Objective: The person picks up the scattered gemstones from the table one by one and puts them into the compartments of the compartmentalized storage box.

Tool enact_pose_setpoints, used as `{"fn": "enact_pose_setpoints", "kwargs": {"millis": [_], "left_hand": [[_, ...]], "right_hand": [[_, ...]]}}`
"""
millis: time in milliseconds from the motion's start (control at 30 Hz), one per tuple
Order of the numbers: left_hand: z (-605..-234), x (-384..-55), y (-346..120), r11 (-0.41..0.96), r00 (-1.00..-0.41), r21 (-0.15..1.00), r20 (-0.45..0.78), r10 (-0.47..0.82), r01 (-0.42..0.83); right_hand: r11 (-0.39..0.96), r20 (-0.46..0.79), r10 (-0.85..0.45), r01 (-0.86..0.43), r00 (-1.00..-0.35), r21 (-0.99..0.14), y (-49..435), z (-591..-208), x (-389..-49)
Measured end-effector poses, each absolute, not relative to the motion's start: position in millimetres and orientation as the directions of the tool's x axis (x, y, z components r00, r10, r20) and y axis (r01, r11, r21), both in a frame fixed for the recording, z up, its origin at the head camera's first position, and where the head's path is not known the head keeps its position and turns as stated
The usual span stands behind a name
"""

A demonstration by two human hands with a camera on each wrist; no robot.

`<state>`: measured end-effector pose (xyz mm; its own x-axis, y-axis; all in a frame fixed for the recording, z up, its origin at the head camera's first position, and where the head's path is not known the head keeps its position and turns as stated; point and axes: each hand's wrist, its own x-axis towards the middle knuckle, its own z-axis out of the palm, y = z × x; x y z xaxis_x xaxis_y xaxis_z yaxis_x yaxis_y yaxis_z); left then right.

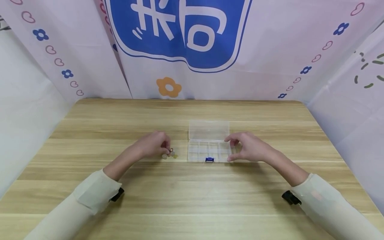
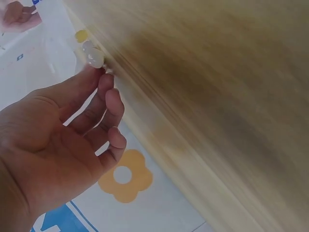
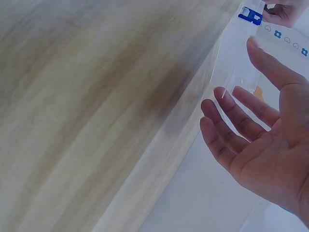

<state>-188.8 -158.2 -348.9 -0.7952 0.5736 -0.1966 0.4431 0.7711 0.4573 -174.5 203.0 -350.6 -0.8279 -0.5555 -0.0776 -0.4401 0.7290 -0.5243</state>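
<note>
Over a wood-grain table [image 1: 192,196], curls the left hand [image 1: 153,145] at small trinkets [image 1: 173,153], cannot tell if pinching any; spreads the right hand [image 1: 252,147] across the three-o'clock end of a clear divided box [image 1: 214,149]. Lies at the trinkets' three o'clock, with opened lid [image 1: 209,130] at twelve, blue latch [image 1: 209,159] at six.

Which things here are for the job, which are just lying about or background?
Likely the job:
small pieces by the left hand
clear box, open lid, blue latch

Background:
wooden table
printed backdrop
black wrist cameras
</note>
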Motion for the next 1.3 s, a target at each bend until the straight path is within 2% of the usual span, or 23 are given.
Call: {"fn": "enact_pose_setpoints", "kwargs": {"millis": [367, 733, 1067, 1300], "left_hand": [[-351, -189, -159, 0.752, -0.789, 0.474, -0.172, 0.589, 0.458], [-352, -190, -154, 0.768, -0.791, 0.429, -0.175, 0.586, 0.475], [-348, -189, -163, 0.709, -0.794, 0.539, -0.116, 0.597, 0.455], [-346, -189, -164, 0.682, -0.799, 0.57, -0.071, 0.597, 0.459]], "right_hand": [[0.726, -0.078, -0.565, -0.45, -0.822, -0.52, 202, -349, -175], [0.735, -0.087, -0.562, -0.449, -0.822, -0.509, 201, -348, -175], [0.738, -0.102, -0.558, -0.436, -0.824, -0.515, 200, -347, -175], [0.749, -0.108, -0.549, -0.431, -0.829, -0.503, 199, -345, -173]]}}
